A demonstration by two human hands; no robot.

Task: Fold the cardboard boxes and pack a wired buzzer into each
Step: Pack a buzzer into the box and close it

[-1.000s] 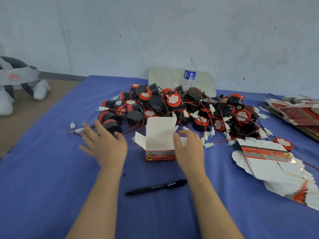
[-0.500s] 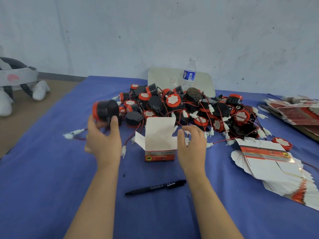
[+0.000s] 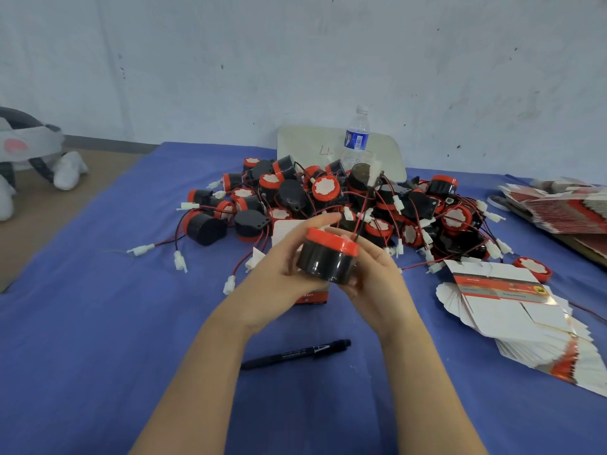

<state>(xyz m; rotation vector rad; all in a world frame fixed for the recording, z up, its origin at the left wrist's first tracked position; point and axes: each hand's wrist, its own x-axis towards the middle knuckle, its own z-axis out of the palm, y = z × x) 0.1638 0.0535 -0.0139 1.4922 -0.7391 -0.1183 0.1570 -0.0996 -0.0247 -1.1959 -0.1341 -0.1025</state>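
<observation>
We have lifted 1 buzzer (image 3: 328,261) off the pile (image 3: 325,190); left grip (image 3: 279,280) and right grip (image 3: 377,277) both clasp it above the open box (image 3: 312,296), ready for packing.

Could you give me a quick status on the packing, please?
Left hand, right hand both gripping one buzzer. Buzzer over the box, not yet in. Wire runs back toward the pile, may snag.

A black pen (image 3: 295,353) lies on the blue cloth (image 3: 82,323), just nearer than the left hand (image 3: 279,285) and right hand (image 3: 382,284). Well beyond them, 1 water bottle (image 3: 356,139) stands upright before a pale board (image 3: 305,142) by the wall (image 3: 295,60). Far to their left, a white-and-grey object (image 3: 29,149) sits on the brown floor (image 3: 49,208).
</observation>
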